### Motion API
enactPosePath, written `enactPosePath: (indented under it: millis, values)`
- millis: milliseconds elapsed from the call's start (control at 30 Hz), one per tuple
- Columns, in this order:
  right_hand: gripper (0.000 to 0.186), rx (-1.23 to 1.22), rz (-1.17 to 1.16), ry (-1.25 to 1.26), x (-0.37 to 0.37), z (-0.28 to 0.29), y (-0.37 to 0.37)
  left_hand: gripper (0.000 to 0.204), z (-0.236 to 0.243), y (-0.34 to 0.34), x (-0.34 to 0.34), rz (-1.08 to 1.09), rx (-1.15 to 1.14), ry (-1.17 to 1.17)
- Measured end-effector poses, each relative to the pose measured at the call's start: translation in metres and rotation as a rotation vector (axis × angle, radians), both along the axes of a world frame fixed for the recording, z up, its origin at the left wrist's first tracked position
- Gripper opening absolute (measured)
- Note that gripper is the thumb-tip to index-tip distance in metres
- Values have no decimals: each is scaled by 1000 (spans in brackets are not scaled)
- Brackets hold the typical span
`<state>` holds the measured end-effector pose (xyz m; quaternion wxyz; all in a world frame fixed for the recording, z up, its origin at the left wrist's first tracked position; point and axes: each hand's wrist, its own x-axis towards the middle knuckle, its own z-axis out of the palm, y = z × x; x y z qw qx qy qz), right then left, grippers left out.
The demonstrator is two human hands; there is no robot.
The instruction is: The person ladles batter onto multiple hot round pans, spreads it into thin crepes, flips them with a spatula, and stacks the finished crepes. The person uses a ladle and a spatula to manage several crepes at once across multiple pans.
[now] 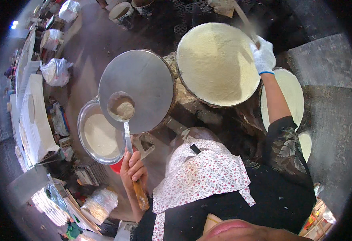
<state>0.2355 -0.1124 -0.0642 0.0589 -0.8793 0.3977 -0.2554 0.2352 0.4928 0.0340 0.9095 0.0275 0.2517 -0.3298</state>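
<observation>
My left hand is closed on the wooden handle of a metal ladle, whose bowl holds some pale batter above the left side of a bare grey round griddle. A clear-rimmed basin of batter sits below that griddle. My right hand, in a white glove with a blue cuff, is closed round a long pale scraper or spreader, its far end blurred or cut off, at the upper right edge of a griddle coated with pale yellow batter.
Another coated griddle lies partly under my right arm, with a smaller pale round below it. Buckets stand at the back. Bagged bundles and stacked white sheets line the left side.
</observation>
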Motion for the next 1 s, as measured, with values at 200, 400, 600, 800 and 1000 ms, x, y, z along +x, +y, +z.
enactPosePath:
  millis: [200,400,600,800,1000]
  values:
    - [33,-186,920,135,143,-15,78,45,22,-4,-7,53,49,7]
    - [26,-121,1153,480,214,-39,96,24,31,-1,-18,108,75,16]
    - [10,-148,1167,432,196,-20,77,30,29,3,-22,108,100,24]
    - [1,-258,1050,371,155,6,83,47,12,18,-2,15,84,-61]
    - [10,-237,735,162,-10,48,87,53,-8,3,48,-222,53,-147]
